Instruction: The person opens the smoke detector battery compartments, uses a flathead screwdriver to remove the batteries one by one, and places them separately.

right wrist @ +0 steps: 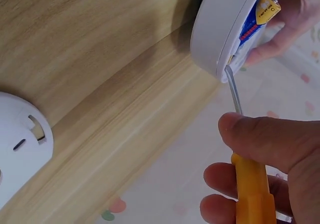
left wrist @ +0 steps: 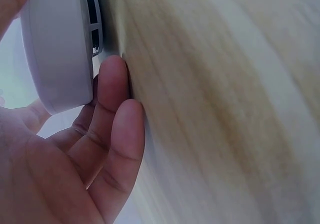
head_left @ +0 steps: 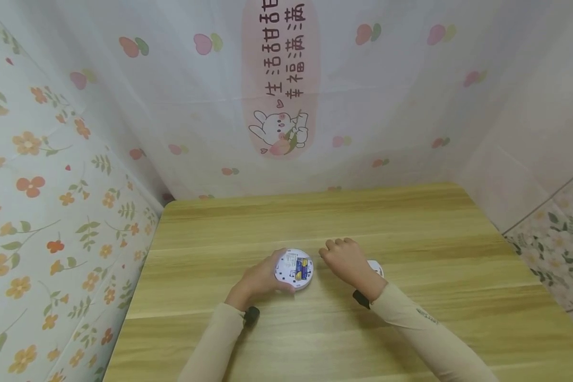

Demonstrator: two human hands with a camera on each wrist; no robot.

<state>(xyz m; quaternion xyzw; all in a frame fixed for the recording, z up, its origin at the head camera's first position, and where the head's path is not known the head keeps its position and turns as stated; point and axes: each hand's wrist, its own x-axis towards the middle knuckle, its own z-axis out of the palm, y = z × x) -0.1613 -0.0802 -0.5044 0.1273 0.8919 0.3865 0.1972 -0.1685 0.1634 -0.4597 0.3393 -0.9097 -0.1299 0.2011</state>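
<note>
Left hand (head_left: 258, 278) is cupping a white round detector (head_left: 294, 269) near the middle of the table (head_left: 410, 223), fingers curled under its rim and tipping it so its open back faces up. Inside the back, a label and a blue-and-yellow battery (head_left: 303, 268) are showing. In the left wrist view the fingers (left wrist: 112, 91) are lying between the detector's edge and the wood, with the body lifted off the surface on that side.

Right hand (head_left: 347, 261) is closing around a yellow-handled screwdriver (right wrist: 248, 184), and the right wrist view shows its thin shaft reaching up to the detector's rim, the tip touching or just entering the seam beside the battery; whether it is already seated cannot be told. Just beside this hand, toward the table's right side, a white base plate (head_left: 376, 267) is lying flat, apart from the detector.

Judging from this, the work in hand is prying at the battery compartment, with the plate already off. A next move would seem to call for a steady hold by the left hand and a gentle lever of the tip, since a slip could skid the blade toward the supporting fingers or crack the thin plastic.

Flowered sheeting (head_left: 52, 201) is hanging around the table's far and side edges.
</note>
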